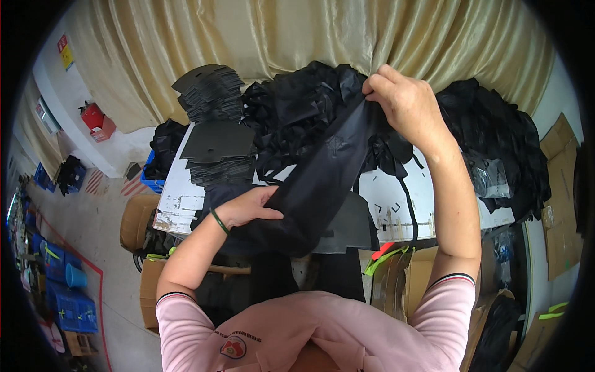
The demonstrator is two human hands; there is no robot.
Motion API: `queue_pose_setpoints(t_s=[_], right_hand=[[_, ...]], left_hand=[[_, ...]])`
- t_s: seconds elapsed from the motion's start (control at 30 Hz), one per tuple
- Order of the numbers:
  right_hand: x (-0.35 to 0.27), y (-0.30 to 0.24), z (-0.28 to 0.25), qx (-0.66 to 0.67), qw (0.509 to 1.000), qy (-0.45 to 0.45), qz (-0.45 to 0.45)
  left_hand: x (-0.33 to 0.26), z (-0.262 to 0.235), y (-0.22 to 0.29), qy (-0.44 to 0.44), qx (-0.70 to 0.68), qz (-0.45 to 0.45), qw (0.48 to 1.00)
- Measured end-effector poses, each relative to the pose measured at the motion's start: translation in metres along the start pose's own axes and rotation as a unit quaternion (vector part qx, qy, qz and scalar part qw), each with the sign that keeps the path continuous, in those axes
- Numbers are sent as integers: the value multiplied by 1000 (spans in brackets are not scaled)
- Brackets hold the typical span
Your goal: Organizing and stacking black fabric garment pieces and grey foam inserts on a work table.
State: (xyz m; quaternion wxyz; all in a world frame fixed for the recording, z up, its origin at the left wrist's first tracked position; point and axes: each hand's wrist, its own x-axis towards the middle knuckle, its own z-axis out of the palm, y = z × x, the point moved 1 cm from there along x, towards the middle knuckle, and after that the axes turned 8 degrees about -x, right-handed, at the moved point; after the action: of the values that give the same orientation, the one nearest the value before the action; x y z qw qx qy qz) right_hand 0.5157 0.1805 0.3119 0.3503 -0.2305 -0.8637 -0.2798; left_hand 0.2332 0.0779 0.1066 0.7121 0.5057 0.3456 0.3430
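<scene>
A long piece of thin black fabric (pixel 328 167) slants across the middle, its upper end raised above the table. My right hand (pixel 406 102) is closed in a pinch on that top corner. Beside the lower left edge of the fabric is my left hand (pixel 248 208), thumb and forefinger spread apart against it; its other fingers are partly hidden. A dark green bangle (pixel 219 221) circles my left wrist. Below the fabric, a dark grey flat panel (pixel 350 226) lies at the table's near edge.
Stacks of dark grey panels (pixel 218 142) stand on the white table (pixel 176 211) at left. Heaped black fabric (pixel 297 99) lies behind, with another pile (pixel 496 136) at right. A beige curtain (pixel 279 37) hangs beyond. Cardboard boxes (pixel 421 273) sit below the near edge.
</scene>
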Motion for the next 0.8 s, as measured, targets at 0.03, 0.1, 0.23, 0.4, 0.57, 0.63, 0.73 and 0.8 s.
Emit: queue_pose_setpoints(t_s=[0.03, 0.1, 0.23, 0.4, 0.57, 0.63, 0.73, 0.8], right_hand=[[-3, 3, 1, 1, 1000, -4, 4], [-15, 13, 1, 9, 999, -20, 43], [-62, 22, 17, 57, 989, -60, 126], [-154, -9, 46, 153, 971, -73, 171], [-235, -64, 67, 211, 948, -146, 190], [-255, -83, 71, 200, 947, -176, 178], [-280, -98, 71, 209, 929, -255, 168], [-291, -101, 72, 213, 910, -321, 153]], left_hand=[[-4, -5, -2, 8, 29, 12, 999], [-17, -14, 10, 70, 104, 6, 992], [-69, -75, 13, 262, 408, 45, 873], [-118, -91, 11, 415, 466, 139, 769], [-126, -97, -55, 421, 492, 170, 743], [-134, -104, -97, 424, 469, 142, 762], [-128, -110, -143, 409, 438, 88, 796], [-131, -114, -155, 385, 398, 30, 832]])
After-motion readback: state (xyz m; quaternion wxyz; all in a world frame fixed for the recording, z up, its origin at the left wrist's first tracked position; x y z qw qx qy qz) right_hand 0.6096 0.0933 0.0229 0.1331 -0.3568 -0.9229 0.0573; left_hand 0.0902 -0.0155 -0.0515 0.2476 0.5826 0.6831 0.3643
